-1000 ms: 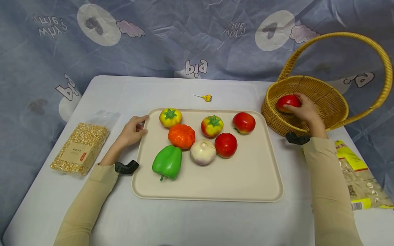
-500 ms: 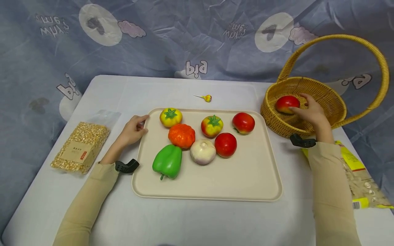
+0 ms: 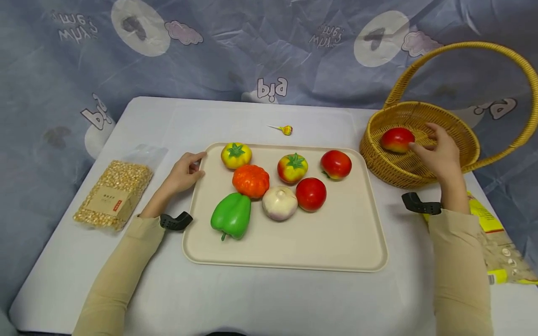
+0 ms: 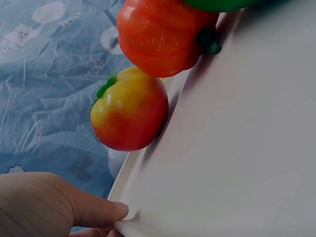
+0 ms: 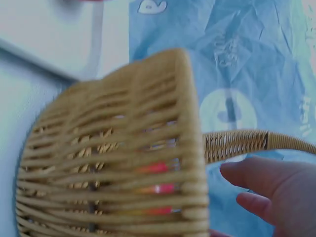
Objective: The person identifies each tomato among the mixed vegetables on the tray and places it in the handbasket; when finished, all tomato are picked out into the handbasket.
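At far left, a clear bag of corn kernels [image 3: 119,189] lies on the white table [image 3: 252,303]. Beside it, the left hand [image 3: 182,173] pinches the left rim of a beige tray [image 3: 328,242] near its far corner, thumb on top and fingers below. The tray bears, from left to right, a green bell pepper [image 3: 231,215], a yellow-topped fruit [image 3: 236,156] near the far rim, an orange pumpkin [image 3: 251,182], a garlic bulb [image 3: 279,204], a leafy yellow-and-red fruit [image 3: 292,170], a round red tomato [image 3: 311,194] just beside the bulb, and a tilted red tomato [image 3: 336,164] near the far right corner. A lollipop [image 3: 287,130] lies beyond the tray. To the right stands a wicker basket [image 3: 388,170] with a raised hoop handle; inside rests a red-and-yellow fruit [image 3: 397,140]. The right hand [image 3: 443,151] is over the basket, thumb and fingers apart, just beside this fruit; whether the thumb touches it cannot be told. At far right lies a yellow-and-tan packet [image 3: 502,247], partly hidden by the sleeve [image 3: 460,270].
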Tool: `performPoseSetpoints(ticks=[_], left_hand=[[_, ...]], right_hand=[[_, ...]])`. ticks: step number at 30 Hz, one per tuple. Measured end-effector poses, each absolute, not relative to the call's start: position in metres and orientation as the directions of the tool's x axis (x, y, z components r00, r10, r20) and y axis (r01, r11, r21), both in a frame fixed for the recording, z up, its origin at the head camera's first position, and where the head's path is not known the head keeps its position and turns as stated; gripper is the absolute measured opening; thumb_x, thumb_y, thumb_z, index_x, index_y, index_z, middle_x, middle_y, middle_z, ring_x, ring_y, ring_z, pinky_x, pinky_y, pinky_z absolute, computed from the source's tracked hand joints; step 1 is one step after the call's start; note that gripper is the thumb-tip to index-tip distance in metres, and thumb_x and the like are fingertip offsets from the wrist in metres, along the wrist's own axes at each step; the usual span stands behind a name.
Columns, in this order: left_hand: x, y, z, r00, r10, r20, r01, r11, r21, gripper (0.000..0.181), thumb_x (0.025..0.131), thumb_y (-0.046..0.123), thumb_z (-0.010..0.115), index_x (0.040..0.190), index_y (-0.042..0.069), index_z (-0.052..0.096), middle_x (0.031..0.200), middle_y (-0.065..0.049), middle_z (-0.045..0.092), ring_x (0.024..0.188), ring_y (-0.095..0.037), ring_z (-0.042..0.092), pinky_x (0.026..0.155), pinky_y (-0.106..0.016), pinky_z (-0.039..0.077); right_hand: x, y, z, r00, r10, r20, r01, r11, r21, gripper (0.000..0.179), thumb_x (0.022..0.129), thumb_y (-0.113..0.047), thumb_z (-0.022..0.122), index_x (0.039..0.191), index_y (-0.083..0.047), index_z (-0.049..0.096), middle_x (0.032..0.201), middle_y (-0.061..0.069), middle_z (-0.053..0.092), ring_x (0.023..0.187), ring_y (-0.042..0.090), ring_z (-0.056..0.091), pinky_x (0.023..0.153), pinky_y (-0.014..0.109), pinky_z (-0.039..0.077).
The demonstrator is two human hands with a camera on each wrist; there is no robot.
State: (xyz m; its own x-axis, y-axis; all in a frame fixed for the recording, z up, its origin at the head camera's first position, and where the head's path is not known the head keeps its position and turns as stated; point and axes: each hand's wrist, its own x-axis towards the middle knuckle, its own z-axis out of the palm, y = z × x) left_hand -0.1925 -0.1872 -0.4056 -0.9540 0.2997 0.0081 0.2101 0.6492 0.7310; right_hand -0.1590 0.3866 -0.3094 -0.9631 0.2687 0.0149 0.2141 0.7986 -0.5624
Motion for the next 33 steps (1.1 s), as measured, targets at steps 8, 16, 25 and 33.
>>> performPoseSetpoints(ticks=[8,16,25,33], left_hand=[[-0.192,-0.187,-0.405,-0.955,0.296,0.008,0.207,0.648,0.733,0.054,0.088,-0.002,0.053,0.14,-0.006,0.038,0.12,-0.029,0.047,0.087,-0.03,0.05,0.073,-0.025,0.039],[-0.193,-0.187,-0.406,-0.954,0.299,0.006,0.209,0.651,0.73,0.054,0.089,-0.002,0.053,0.14,-0.005,0.038,0.121,-0.029,0.046,0.087,-0.03,0.05,0.074,-0.025,0.039],[-0.192,-0.187,-0.407,-0.952,0.304,0.023,0.224,0.646,0.729,0.053,0.088,-0.003,0.053,0.139,-0.007,0.039,0.12,-0.029,0.047,0.084,-0.028,0.05,0.07,-0.02,0.038],[-0.193,-0.187,-0.405,-0.951,0.31,0.002,0.211,0.644,0.736,0.054,0.09,-0.001,0.053,0.141,-0.005,0.037,0.122,-0.029,0.045,0.087,-0.029,0.05,0.073,-0.025,0.04]], right_hand=[[-0.144,0.364,-0.306,-0.935,0.303,0.182,0.135,0.783,-0.607,0.059,0.092,-0.033,0.053,0.146,-0.023,0.034,0.142,0.021,0.04,0.105,0.019,0.058,0.061,-0.002,0.031],[-0.131,0.338,-0.312,-0.881,0.306,0.361,0.001,0.764,-0.645,0.048,0.089,-0.021,0.059,0.136,-0.023,0.05,0.124,0.008,0.052,0.079,-0.022,0.043,0.068,-0.003,0.035],[-0.123,0.311,-0.318,-0.857,0.202,0.474,-0.184,0.74,-0.647,0.043,0.085,-0.008,0.063,0.127,-0.007,0.057,0.105,-0.015,0.052,0.08,-0.023,0.049,0.068,-0.004,0.037],[-0.123,0.293,-0.326,-0.895,0.011,0.446,-0.293,0.738,-0.607,0.048,0.084,-0.003,0.064,0.131,-0.006,0.053,0.118,0.022,0.055,0.083,-0.023,0.048,0.07,-0.005,0.037]])
